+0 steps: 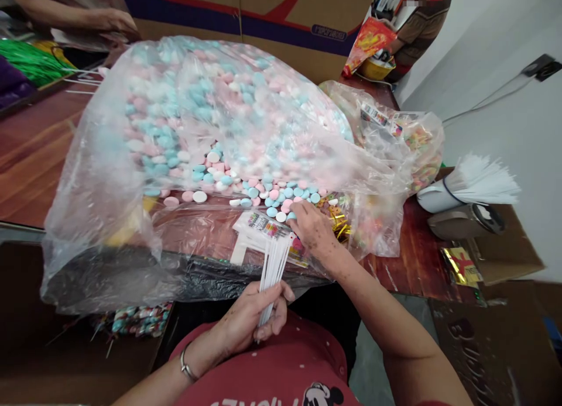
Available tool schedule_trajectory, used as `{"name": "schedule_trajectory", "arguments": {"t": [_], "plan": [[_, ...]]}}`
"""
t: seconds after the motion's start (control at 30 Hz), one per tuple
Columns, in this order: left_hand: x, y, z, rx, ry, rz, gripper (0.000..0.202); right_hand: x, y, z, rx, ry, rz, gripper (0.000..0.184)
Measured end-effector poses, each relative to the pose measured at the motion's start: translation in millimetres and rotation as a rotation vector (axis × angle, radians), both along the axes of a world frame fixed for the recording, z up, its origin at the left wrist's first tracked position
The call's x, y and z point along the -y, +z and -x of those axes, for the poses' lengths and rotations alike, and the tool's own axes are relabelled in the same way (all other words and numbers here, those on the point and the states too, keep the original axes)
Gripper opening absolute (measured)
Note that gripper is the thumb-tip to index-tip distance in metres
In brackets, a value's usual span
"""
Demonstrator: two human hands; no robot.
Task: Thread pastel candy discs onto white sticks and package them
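Note:
My left hand (267,312) is wrapped round a bundle of thin white plastic sticks (276,260), which point up and away from me. My right hand (311,226) reaches to the front of a heap of round pink, blue and white candies (263,186). Its fingers are bent together at a blue candy (291,216) on the near edge of the heap. The candies spill from a huge clear plastic bag (211,102). Printed plastic packets (263,226) lie behind the sticks. Gold twist ties (340,226) lie just right of my right hand.
At right stand a container of white sticks (469,183), a metal jug (465,220) and a cardboard box (513,242). Another clear bag (421,140) lies behind. Wrapped candies fill a box (140,319) below the table (39,154). Two other people are across the table.

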State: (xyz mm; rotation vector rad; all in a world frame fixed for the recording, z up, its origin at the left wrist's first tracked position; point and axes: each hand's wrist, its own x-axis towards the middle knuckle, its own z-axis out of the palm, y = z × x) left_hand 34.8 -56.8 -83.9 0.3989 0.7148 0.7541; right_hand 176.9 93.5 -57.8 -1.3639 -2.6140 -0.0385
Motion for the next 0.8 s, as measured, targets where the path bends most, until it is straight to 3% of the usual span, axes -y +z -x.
{"name": "schedule_trajectory", "arguments": {"t": [0.13, 0.3, 0.43, 0.5, 0.67, 0.8], "plan": [[-3.2, 0.4, 4.2, -0.064, 0.015, 0.025, 0.043, -1.3, -8.3, 2.4, 0.072, 0.061, -0.004, 0.019], [-6.1, 4.6, 4.0, -0.129, 0.064, 0.065, 0.045, -2.0, -3.5, -10.2, 0.13, 0.052, 0.003, 0.021], [-7.8, 8.1, 1.9, -0.134, 0.056, 0.071, 0.044, 3.1, 6.0, -21.3, -0.149, 0.017, 0.073, 0.024], [-8.7, 8.6, 1.3, -0.126, 0.063, 0.061, 0.043, 10.0, 13.0, -24.1, -0.405, -0.021, 0.188, 0.024], [-12.9, 9.2, 0.5, -0.152, 0.074, 0.036, 0.044, 33.9, 25.7, -19.0, -0.77, -0.082, 0.75, 0.02], [-14.9, 11.9, 0.1, -0.233, 0.053, -0.008, 0.044, 44.8, 22.4, -10.1, -0.909, -0.145, 0.88, 0.018]]}}
